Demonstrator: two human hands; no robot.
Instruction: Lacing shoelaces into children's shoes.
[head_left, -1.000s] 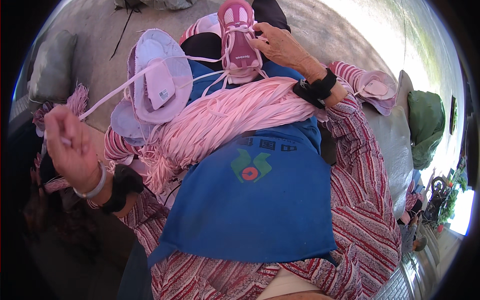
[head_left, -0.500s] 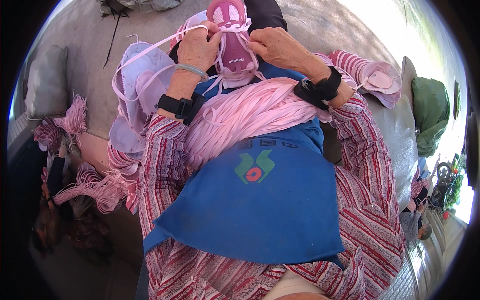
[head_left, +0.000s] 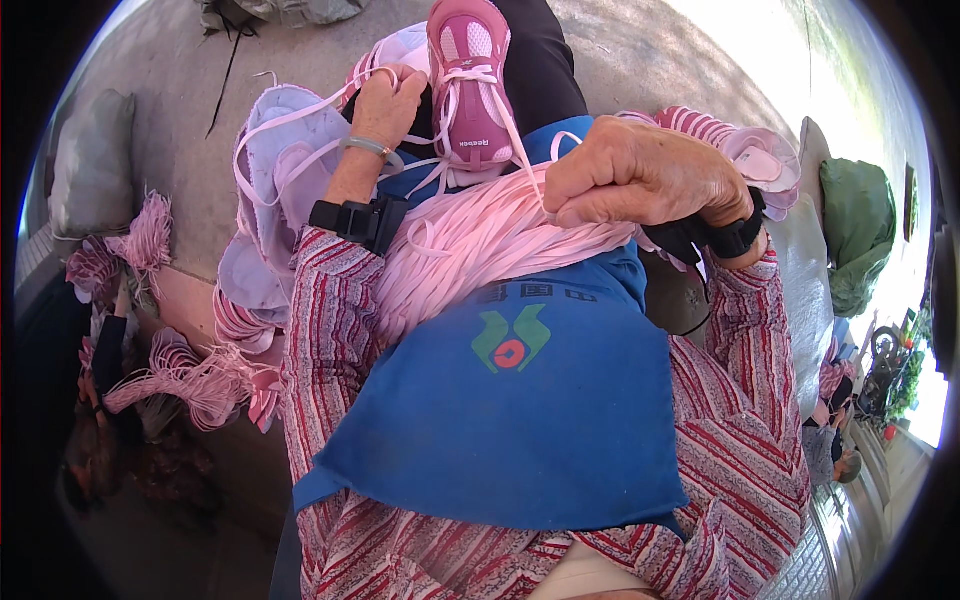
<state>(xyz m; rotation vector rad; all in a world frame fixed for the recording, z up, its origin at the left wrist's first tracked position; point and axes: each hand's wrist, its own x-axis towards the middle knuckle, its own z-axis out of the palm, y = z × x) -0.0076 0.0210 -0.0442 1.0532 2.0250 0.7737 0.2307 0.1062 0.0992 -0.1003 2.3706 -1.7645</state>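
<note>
A pink shoe upper point(head_left: 478, 125) with a partly threaded lace rests on my lap, its toe pointing away from me. My right hand point(head_left: 640, 172), closed, pulls one pale pink shoelace point(head_left: 518, 150) taut from the eyelets toward me. Left of the shoe, my left hand point(head_left: 390, 108) pinches the lace's other length, which loops out over the pale lilac shoe uppers point(head_left: 285, 130) beside it. Under both hands a thick bundle of pink laces point(head_left: 500, 230) lies across my blue apron point(head_left: 500, 430).
More pink striped uppers point(head_left: 765, 155) lie to the right. Bundles of pink pieces point(head_left: 200, 375) are at the left. A grey sack point(head_left: 95, 165) and a green bag point(head_left: 860, 235) stand on either side. Another person point(head_left: 840, 450) is at the far right.
My right hand has drawn back toward me and to the right, stretching the lace out of the shoe. My left hand has moved slightly left, away from the shoe.
</note>
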